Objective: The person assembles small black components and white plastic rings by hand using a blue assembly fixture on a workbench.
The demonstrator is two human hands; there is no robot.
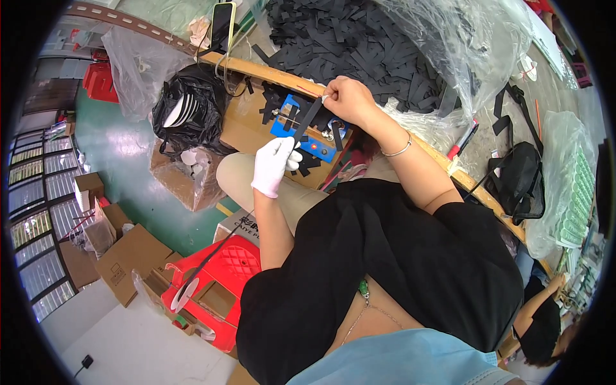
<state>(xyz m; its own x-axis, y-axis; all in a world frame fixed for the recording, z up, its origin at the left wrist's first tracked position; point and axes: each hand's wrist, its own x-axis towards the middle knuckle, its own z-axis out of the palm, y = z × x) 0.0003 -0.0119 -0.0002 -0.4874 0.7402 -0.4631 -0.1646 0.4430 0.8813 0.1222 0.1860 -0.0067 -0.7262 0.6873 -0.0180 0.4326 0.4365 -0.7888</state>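
Note:
A black strip (pixel 309 120) is stretched between my hands. My left hand (pixel 271 165), in a white glove, is closed on its lower end. The bare fingers of my right hand (pixel 350 100) pinch the upper end at the wooden table edge; a small white bit shows at the fingertips. Just under the strip sits a blue metal-fitted device (pixel 324 151), partly covered by it. Short black pieces (pixel 309 168) lie about the device. A long black band (pixel 218 249) runs past my left forearm to a white reel (pixel 185 295).
A large heap of cut black strips (pixel 359 54) covers the table beyond the wooden edge (pixel 273 76). A phone (pixel 222 25) stands at the back. On the left are a black plastic bag (pixel 186 109) and a red stool (pixel 224 273). Another person (pixel 542 314) sits far right.

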